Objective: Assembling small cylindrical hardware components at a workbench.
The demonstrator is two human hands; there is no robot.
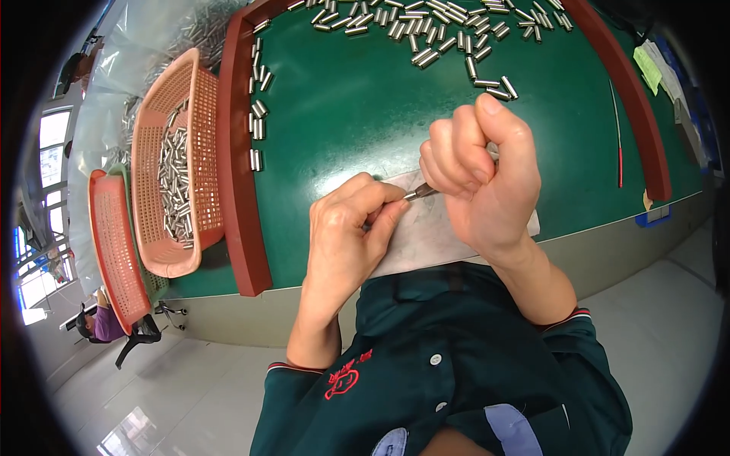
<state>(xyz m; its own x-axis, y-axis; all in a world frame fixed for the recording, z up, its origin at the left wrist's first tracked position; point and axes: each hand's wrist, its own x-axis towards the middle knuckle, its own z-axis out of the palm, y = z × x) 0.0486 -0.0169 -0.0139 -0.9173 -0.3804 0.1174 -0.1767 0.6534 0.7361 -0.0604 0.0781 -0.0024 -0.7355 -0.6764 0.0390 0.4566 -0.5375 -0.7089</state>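
fingers (pixel 378 195) of the left hand (pixel 338 220) pinched a small metal piece (pixel 411 196). the right hand (pixel 490 171) gripped a dark tool (pixel 425 189).

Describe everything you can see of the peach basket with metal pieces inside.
The peach basket is oblong and looks like plastic, its walls pierced with rows of small holes under a smooth rim. Open-topped, it holds a loose heap of small silvery cylinders, which rest against it inside. It sits left of the dark red rail, its long side running along it; whether those two touch is unclear. Its underside is hidden.
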